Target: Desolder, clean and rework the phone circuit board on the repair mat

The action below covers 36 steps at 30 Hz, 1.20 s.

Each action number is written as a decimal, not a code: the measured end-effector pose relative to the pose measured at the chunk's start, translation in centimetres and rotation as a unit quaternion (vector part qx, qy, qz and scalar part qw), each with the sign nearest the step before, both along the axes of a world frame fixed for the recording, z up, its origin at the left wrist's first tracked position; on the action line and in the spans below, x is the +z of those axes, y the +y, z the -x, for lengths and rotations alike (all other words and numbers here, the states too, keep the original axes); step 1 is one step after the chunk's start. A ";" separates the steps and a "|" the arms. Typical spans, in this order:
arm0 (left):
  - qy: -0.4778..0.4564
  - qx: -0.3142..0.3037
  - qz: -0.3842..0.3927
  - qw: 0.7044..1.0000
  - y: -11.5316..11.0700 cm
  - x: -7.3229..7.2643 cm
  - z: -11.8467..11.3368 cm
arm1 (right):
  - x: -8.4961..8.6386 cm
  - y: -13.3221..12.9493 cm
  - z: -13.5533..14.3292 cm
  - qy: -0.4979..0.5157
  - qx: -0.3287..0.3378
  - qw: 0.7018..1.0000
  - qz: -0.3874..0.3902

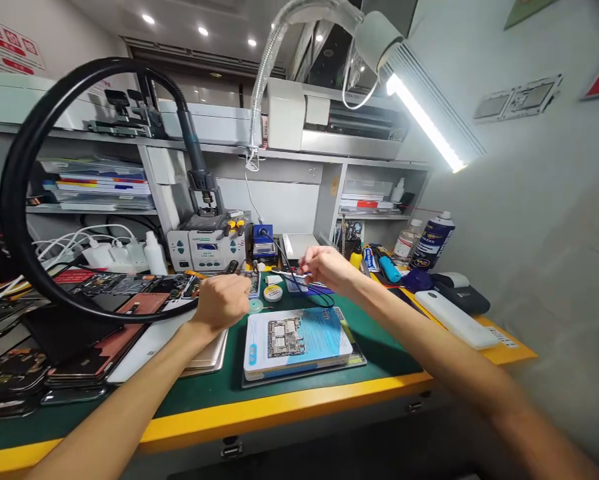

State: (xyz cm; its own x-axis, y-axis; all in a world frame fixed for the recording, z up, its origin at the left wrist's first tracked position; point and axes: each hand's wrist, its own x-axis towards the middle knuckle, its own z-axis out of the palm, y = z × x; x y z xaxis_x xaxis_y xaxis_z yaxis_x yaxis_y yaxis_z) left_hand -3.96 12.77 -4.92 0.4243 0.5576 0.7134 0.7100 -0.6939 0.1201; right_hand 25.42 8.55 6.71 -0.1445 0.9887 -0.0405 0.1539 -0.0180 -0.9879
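My left hand (224,298) is closed in a fist, its back toward me, above the bench in front of the hot-air station (208,250). Whatever it may hold is hidden. A thick black hose (16,220) loops at the left and passes behind this hand. My right hand (324,265) is raised with bent fingers drawn together, near a thin black cable (324,297); I cannot make out anything in them. Between and below the hands lies a thick blue-and-white booklet (299,340) with a circuit board picture on its cover. A small round tin (273,293) sits behind it.
Disassembled phones (129,307) are piled at the left. A blue soldering station (264,241) stands at the back. To the right are a spray can (434,240), a clear bottle (406,241) and a white phone (456,319). A lit lamp (424,113) hangs overhead.
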 end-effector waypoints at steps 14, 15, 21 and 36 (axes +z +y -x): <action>0.182 -0.069 0.178 0.965 -10.4 7.2 -4.8 | -7.3 -2.1 -4.5 -0.067 -0.068 0.975 -0.198; 0.190 -0.067 0.189 0.961 -10.8 7.5 -5.0 | -7.5 -2.0 -4.4 -0.062 -0.066 0.977 -0.194; 0.231 -0.099 0.241 0.937 -10.4 9.2 -4.4 | -8.5 -1.5 -3.5 -0.032 -0.063 0.988 -0.140; 0.175 0.006 0.179 0.968 -11.7 6.0 -5.8 | -5.6 1.6 -7.3 0.026 -0.291 0.953 -0.084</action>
